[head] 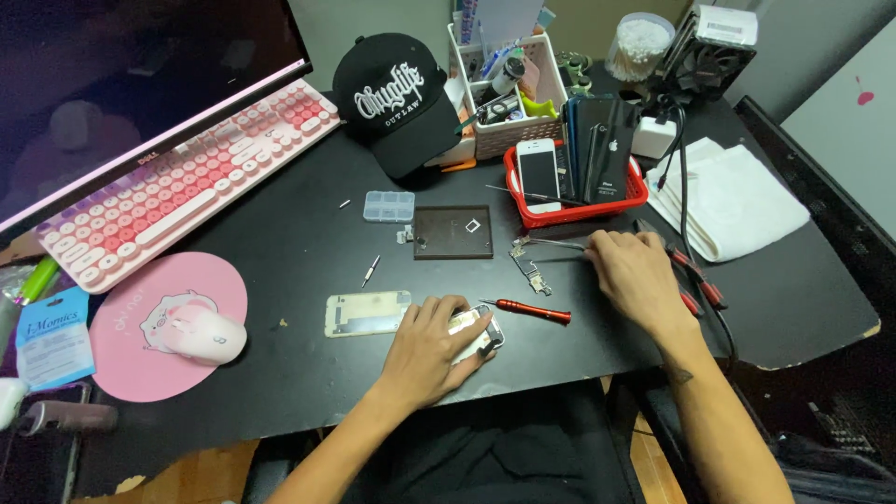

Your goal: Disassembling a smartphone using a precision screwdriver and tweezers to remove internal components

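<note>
My left hand (431, 347) lies palm down over the opened phone (478, 332), which sits on the black bench (280, 271) near its front edge. The fingers are spread and only loosely curled, pressing the phone flat rather than gripping it; its right end shows past my fingertips. Just left of it, apart from the hand, lies a pale back panel (366, 314).

The phone I judge light, stiff and thin, but fragile with its shell open: bare boards and connectors will not stand pressure or twisting. I would hold it by the metal edge frame, along the long sides, and keep my fingers off the exposed inside. On the smooth bench it looks apt to slide, so a flat palm on top is a sound way to steady it.

My right hand (637, 277) rests further back and to the right, knuckles up, fingers bent around the tweezers (553, 244). Their slim metal tips run out leftward toward a small loose metal part (533, 271) lying on the bench. I cannot tell whether the tips touch it. The tweezers are springy and slick, best pinched mid-shank.

Between my hands lies a red screwdriver (529, 310), untouched. Behind it sit a dark square mat (454, 231) and a small clear parts box (388, 205); a red tray (577, 210) of phones stands beyond.
</note>
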